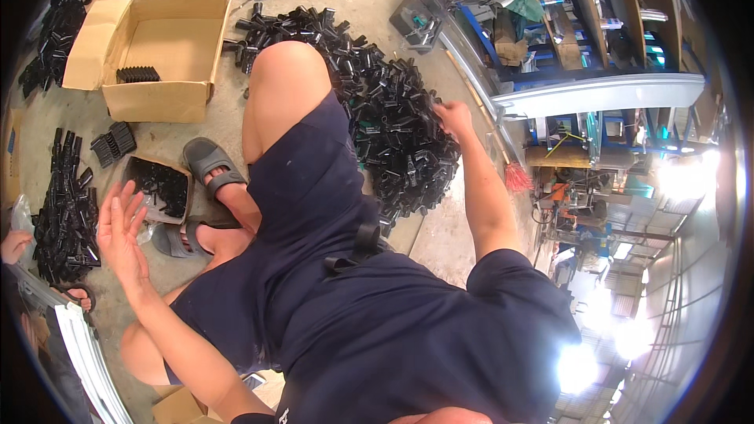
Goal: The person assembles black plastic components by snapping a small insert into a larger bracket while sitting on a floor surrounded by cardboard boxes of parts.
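My left hand (122,234) is raised with its fingers spread and holds nothing. It hovers between a small open box of tiny black pieces (179,216) and a stack of long black parts (67,212). On my right, a large heap of black plastic parts (400,133) lies on the floor beside my leg. My right hand (453,119) is at that heap's right edge, its fingers curled in against the black parts. Its fingertips are partly hidden, and I cannot make out the piece in them.
An open cardboard box (169,39) with a short row of black parts (138,74) stands ahead. Close by sits a black ribbed block (113,144). Another person's hand (78,297) shows at far left. A red broom (517,177) and shelving (565,23) are to the right.
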The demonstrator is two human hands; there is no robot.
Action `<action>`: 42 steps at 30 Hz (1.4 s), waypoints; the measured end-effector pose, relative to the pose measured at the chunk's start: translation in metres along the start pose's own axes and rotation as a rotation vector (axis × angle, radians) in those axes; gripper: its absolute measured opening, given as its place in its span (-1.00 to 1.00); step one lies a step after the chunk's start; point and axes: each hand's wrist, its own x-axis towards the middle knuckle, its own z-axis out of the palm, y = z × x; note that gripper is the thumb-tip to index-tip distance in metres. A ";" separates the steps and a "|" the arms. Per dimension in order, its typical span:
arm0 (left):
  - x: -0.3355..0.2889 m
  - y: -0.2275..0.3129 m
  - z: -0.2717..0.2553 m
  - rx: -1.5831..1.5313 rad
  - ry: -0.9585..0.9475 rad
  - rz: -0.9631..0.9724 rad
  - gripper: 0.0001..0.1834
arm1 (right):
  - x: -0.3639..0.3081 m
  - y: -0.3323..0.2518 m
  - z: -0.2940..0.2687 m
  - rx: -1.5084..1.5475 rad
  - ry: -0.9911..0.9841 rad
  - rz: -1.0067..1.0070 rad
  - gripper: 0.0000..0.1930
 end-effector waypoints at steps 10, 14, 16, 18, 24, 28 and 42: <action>0.021 0.023 -0.017 -0.148 0.430 0.316 -0.56 | 0.110 0.108 -0.039 -0.118 0.249 -0.182 -0.63; 0.029 0.025 -0.053 -0.380 0.595 0.450 -0.45 | 0.027 -0.129 0.005 0.472 0.147 -0.598 -0.58; 0.028 0.018 -0.061 -0.428 0.708 0.440 -0.49 | -0.005 -0.219 0.005 0.515 0.113 -0.870 -0.56; 0.026 0.018 -0.061 -0.477 0.749 0.420 -0.57 | -0.069 -0.310 0.010 0.493 0.013 -1.044 -0.63; 0.034 0.010 -0.049 -0.518 0.685 0.387 -0.69 | -0.189 -0.482 0.102 0.395 -0.440 -1.284 -0.71; 0.042 0.020 -0.083 -0.563 0.797 0.470 -0.68 | -0.234 -0.526 0.201 0.256 -0.583 -1.310 -0.75; 0.059 0.005 -0.116 -0.548 0.772 0.337 -0.59 | -0.074 -0.563 0.416 -0.090 -0.551 -0.644 -0.71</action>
